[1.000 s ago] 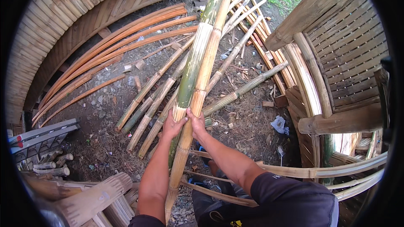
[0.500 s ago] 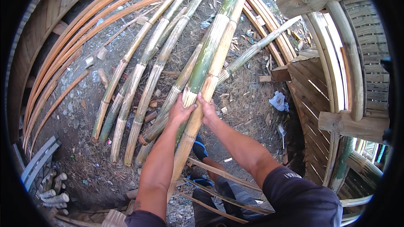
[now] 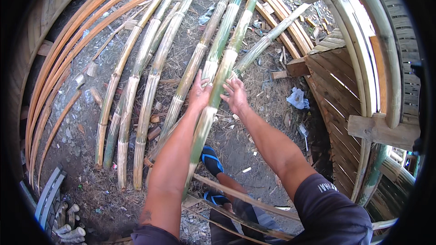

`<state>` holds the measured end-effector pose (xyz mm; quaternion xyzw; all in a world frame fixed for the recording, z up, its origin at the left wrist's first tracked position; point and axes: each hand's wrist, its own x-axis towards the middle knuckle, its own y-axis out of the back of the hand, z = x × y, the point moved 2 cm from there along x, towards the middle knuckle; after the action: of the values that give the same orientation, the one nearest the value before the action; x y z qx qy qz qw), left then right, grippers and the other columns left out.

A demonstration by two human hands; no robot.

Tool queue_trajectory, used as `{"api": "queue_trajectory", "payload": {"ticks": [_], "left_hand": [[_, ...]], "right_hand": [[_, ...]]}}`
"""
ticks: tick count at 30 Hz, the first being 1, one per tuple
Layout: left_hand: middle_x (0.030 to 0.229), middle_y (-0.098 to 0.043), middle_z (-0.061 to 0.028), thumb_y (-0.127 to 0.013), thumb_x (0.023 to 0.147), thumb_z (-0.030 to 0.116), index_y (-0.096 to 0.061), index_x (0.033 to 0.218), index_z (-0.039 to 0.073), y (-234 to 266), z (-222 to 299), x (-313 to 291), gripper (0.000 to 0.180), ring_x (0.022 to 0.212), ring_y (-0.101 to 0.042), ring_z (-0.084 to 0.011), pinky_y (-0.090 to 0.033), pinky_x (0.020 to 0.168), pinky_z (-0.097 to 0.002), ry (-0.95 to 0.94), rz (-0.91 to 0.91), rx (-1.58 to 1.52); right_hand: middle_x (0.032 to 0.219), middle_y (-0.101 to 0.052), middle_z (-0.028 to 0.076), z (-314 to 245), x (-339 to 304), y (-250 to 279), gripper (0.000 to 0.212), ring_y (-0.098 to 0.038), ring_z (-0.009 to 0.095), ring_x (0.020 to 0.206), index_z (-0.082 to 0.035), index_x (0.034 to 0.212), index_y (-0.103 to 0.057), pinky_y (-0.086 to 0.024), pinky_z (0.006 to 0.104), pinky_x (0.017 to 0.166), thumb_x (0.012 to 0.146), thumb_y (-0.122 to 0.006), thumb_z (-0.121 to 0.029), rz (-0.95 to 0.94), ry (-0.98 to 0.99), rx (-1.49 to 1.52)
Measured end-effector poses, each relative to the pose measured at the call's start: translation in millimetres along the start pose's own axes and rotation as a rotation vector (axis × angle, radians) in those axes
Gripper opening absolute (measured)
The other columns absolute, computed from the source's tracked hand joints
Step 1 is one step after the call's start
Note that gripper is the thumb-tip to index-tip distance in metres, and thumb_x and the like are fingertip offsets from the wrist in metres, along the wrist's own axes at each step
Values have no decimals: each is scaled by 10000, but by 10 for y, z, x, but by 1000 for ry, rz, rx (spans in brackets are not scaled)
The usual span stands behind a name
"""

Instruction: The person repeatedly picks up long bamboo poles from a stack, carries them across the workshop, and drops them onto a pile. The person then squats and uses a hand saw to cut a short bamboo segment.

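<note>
A green bamboo pole with pale patches slants between the person's forearms, running from the top of the view down past the left elbow. The left hand lies along its left side, fingers pointing up the pole; whether it grips cannot be told. The right hand is open, fingers spread and slightly curled, just beside the pole's right side. Another greenish pole runs close on the left, and more weathered poles lie on the littered ground. Orange-brown timber strips curve at far left; crumpled pale plastic lies to the right, near a slatted wooden panel.
</note>
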<state>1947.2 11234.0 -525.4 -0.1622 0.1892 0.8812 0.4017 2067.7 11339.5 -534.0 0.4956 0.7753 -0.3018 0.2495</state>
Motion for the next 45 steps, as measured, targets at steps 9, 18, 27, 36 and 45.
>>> {"api": "queue_trajectory", "payload": {"ticks": [9, 18, 27, 36, 45], "left_hand": [[1307, -641, -171, -568, 972, 210, -501, 1404, 33, 441, -671, -2407, 471, 1197, -624, -294, -461, 1033, -379, 192, 147, 76], [1219, -683, -138, -589, 949, 253, -599, 1303, 4, 1291, -1294, -5291, 433, 1028, -674, -225, -519, 875, -327, 579, 285, -96], [1204, -687, -174, -623, 918, 346, -641, 1262, 39, 1483, -238, -5430, 462, 1138, -644, -307, -470, 1005, -368, 529, 244, 216], [961, -699, -94, -649, 912, 248, -646, 1258, 52, 426, 1465, -4801, 397, 805, -643, -158, -510, 739, -308, 191, -64, 405], [947, -714, -124, -639, 910, 277, -662, 1236, 55, -30, 2144, -4273, 395, 809, -672, -190, -536, 734, -334, 172, -360, 333]], "right_hand": [[1226, -622, 92, 430, -1890, -392, 506, -617, 223, 1055, -110, 1378, -397, -528, 440, 842, 1019, -527, -443, -173, -314, -151], [1141, -675, 67, 1120, -4082, -323, 335, -661, 204, 974, -136, 1277, -520, -547, 400, 785, 1021, -558, -349, -374, -469, -429], [1055, -694, 31, 246, -4760, 314, 291, -648, 139, 897, -146, 1253, -543, -540, 339, 749, 1020, -564, -319, -261, -418, -388], [995, -681, 19, -1057, -4938, 463, 237, -636, 109, 853, -125, 1178, -575, -518, 283, 676, 1021, -561, -303, -304, -63, -369], [1009, -681, 30, -1654, -5283, 742, 291, -641, 104, 863, -96, 1217, -581, -525, 268, 704, 1030, -554, -318, -194, 152, -217]]}}
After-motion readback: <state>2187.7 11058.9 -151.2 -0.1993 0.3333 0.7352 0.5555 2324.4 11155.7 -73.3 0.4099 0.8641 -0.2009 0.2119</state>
